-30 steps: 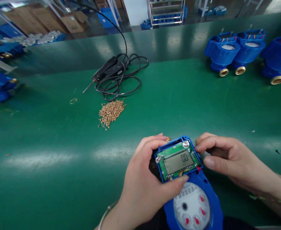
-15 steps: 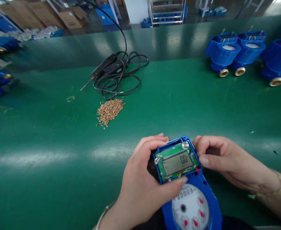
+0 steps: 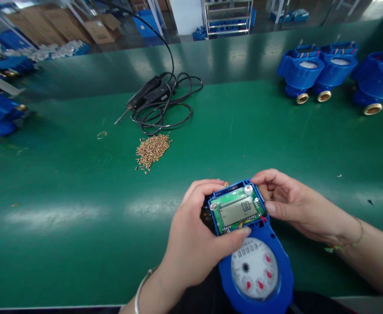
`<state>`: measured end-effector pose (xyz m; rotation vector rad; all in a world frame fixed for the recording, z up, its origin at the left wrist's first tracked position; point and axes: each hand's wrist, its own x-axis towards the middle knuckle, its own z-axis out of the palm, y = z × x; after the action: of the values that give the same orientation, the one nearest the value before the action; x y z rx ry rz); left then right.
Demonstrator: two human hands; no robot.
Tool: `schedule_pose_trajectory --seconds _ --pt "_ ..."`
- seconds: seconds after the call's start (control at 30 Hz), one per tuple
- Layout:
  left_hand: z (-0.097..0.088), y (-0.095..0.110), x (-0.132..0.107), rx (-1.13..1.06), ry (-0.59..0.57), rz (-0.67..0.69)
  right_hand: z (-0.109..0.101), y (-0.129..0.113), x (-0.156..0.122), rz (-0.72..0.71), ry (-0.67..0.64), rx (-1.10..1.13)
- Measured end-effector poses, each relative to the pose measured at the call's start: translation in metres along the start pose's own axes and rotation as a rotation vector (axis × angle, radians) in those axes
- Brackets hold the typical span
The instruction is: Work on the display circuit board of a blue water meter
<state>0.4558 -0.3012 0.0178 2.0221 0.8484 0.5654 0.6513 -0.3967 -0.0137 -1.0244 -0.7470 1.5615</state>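
Note:
A blue water meter (image 3: 281,279) is tilted up at the bench's near edge, its white dial face (image 3: 255,272) with red pointers toward me. Above the dial, a green circuit board (image 3: 215,213) sits in the uncovered housing, and its display (image 3: 238,212) reads 0.0. My left hand (image 3: 194,231) is wrapped around the housing's left side, thumb across the strip between board and dial. At the right side, my right hand (image 3: 286,200) grips the housing, index finger at the far corner and thumb on the side edge. Its other fingertips are partly hidden behind the housing.
A heap of small brass-coloured screws (image 3: 154,150) lies on the green bench (image 3: 80,226). Behind it rests a black electric screwdriver (image 3: 144,92) with a coiled cable (image 3: 191,111). Several more blue meters (image 3: 304,72) stand at the back right, others (image 3: 1,113) at far left.
The meter has shifted slightly up and left in view, with my left hand still on it. My right index finger has moved up to the housing's far corner.

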Motion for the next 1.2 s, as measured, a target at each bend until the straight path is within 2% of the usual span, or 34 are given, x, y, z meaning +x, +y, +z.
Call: schedule_pose_trajectory --seconds 0.2,0.4,0.63,0.83,1.03,1.2 --pt "0.001 0.007 0.000 0.009 -0.020 -0.066 -0.007 0.003 -0.002 -0.051 -0.029 -0.112" --pt "0.000 0.012 0.003 -0.031 -0.074 -0.129 -0.009 0.008 -0.002 -0.025 -0.059 -0.003" --pt "-0.001 0.011 0.002 -0.100 -0.117 -0.214 -0.009 0.013 0.000 -0.010 -0.062 0.026" --pt "0.000 0.011 0.001 -0.101 -0.089 -0.225 -0.007 0.012 -0.002 -0.014 -0.113 0.058" --pt "0.000 0.012 0.001 -0.060 -0.090 -0.209 -0.004 0.011 0.000 -0.066 -0.071 -0.147" --pt "0.000 0.013 0.002 -0.061 -0.106 -0.223 -0.013 0.009 0.004 -0.095 -0.113 -0.302"
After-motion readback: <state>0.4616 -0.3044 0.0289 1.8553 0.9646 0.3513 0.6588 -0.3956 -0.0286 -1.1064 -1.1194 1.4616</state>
